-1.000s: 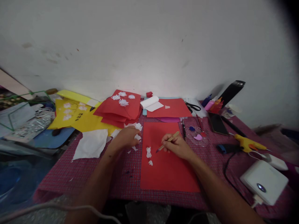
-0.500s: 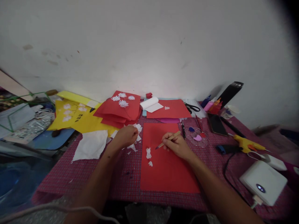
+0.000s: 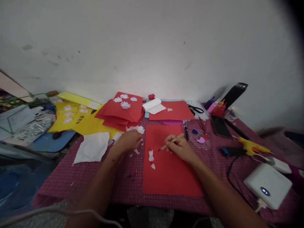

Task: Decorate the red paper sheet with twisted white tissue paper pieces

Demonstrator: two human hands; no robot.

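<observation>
My right hand (image 3: 179, 148) grips a paintbrush (image 3: 177, 138) with a pale wooden handle, its dark tip just above a red paper sheet (image 3: 169, 180). Two small white paper pieces (image 3: 151, 155) lie on the sheet's left side, one above the other. My left hand (image 3: 128, 140) is closed over torn white paper scraps (image 3: 139, 129) on the tablecloth, left of the sheet; what its fingers pinch, if anything, is hidden. To the right of the sheet sits a clear palette (image 3: 201, 145) with blue, pink and red paint.
Folded red paper (image 3: 109, 110) with white flowers stands at the back, beside a white paper roll (image 3: 152, 104). A white tissue (image 3: 92, 147) lies left. On the right are a black phone (image 3: 221, 126), a yellow glue gun (image 3: 253, 146), a white power bank (image 3: 268, 185) and a black flask (image 3: 235, 95).
My left hand has shifted slightly among the scraps, its fingers curling and moving over them. The brush tip has edged slightly left and up above the red sheet.
</observation>
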